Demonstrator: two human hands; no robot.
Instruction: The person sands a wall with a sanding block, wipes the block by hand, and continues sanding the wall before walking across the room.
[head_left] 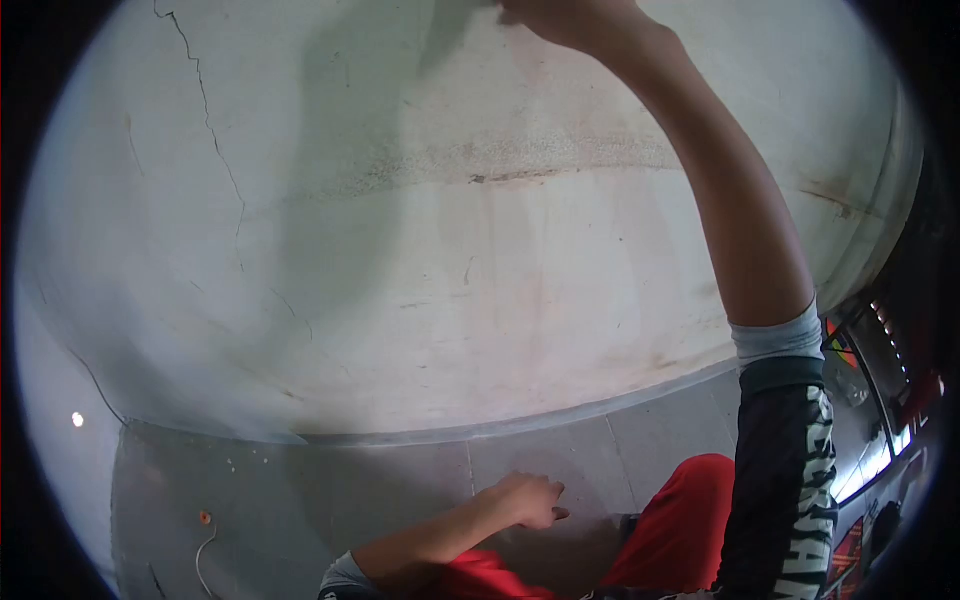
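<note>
My right hand (560, 18) is raised against or close to the pale, cracked wall (440, 260) at the top edge of the view. Its fingers are cut off by the frame and partly turned away, so what they hold, if anything, is hidden. Low down, my left hand (532, 500) hangs above the grey tiled floor (400, 480), near my knee in red trousers (690, 500). Its fingers are curled loosely, partly apart, and nothing shows in them. A rough, stained patch (510, 165) crosses the middle of the wall.
A white cable (203, 560) with an orange end (206, 518) lies on the floor at the lower left. Small white bits (250, 460) are scattered near the wall's base. Dark framed items and a patterned cloth (848, 550) stand at the right edge.
</note>
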